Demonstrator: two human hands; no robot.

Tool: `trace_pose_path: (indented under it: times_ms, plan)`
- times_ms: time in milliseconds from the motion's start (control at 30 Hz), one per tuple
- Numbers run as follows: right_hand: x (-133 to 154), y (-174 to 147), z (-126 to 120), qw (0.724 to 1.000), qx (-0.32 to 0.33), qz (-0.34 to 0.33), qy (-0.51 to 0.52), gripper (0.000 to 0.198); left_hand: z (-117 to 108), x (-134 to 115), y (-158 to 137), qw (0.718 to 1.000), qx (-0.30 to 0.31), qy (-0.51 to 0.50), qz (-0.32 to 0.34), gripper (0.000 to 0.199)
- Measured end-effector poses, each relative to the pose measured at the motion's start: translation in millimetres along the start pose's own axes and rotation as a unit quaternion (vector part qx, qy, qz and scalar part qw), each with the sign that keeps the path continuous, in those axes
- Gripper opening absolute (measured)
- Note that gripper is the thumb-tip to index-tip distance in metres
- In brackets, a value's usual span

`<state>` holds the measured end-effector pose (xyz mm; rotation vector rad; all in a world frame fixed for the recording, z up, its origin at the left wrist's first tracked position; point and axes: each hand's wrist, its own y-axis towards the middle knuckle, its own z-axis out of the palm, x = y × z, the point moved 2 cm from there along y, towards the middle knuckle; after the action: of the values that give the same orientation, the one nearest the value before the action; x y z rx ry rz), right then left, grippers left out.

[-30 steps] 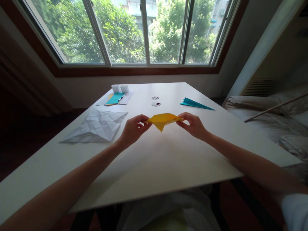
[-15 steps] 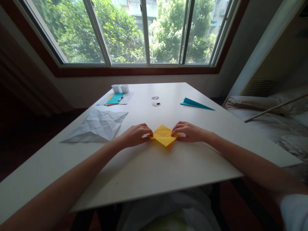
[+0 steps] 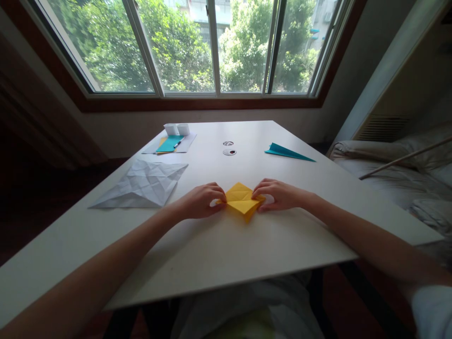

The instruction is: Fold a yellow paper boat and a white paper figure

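Note:
A folded sheet of yellow origami paper (image 3: pixel 241 194) is held between my two hands, close to the middle of the white table (image 3: pixel 226 254). Its upper part is a creased diamond, and a lower flap tips down toward me. My left hand (image 3: pixel 205 200) pinches the left corner between thumb and fingers. On the other side, my right hand (image 3: pixel 277 194) grips the right corner, fingertips on top of the paper and thumb low beside it. The underside of the paper is hidden.
Creased white paper (image 3: pixel 148 181) lies at the left. Behind it are teal and yellow sheets (image 3: pixel 170 143), a pen (image 3: pixel 179 142) and small white containers (image 3: pixel 176 129). Two round pieces (image 3: pixel 229 152) lie at the back middle. A folded teal paper (image 3: pixel 287 151) rests at the right.
The yellow paper's lower flap has opened further down toward me. My left thumb has shifted slightly lower at the left corner, and my right thumb now shows below the right corner.

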<state>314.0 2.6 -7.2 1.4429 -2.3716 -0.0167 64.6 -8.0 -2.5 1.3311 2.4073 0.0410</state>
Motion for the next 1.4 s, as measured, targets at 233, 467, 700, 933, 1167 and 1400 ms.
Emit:
trace_pose_path:
  times_ms: [233, 467, 700, 933, 1167, 1400]
  plan:
    - [-1.2, -0.3, -1.0, 0.996, -0.028, 0.040, 0.079, 0.031, 6.3, 12.8, 1.6, 0.995, -0.059, -0.024, -0.082, 0.020]
    - [-5.7, 1.4, 3.5, 0.991, -0.055, 0.078, 0.097, 0.029, 12.3, 19.0, 1.7, 0.985, -0.081, -0.086, -0.129, 0.030]
    - [-9.4, 4.1, 14.2, 0.983, -0.102, 0.131, 0.084, 0.042, 13.7, 18.0, 0.1, 0.996, -0.072, -0.004, -0.051, 0.032]
    - [-4.5, 4.1, 17.6, 0.996, -0.083, 0.037, 0.004, 0.028, 16.8, 0.4, 2.5, 0.993, 0.008, 0.113, 0.042, 0.044]
    - [6.3, 7.6, 16.5, 0.998, -0.039, -0.024, -0.046, 0.033, 21.4, -4.4, 5.4, 0.986, 0.056, 0.153, 0.037, 0.047]
    - [0.0, 4.8, 8.4, 1.000, -0.019, 0.002, 0.011, 0.026, 16.5, -5.2, 4.7, 0.993, 0.048, 0.103, 0.022, 0.044]
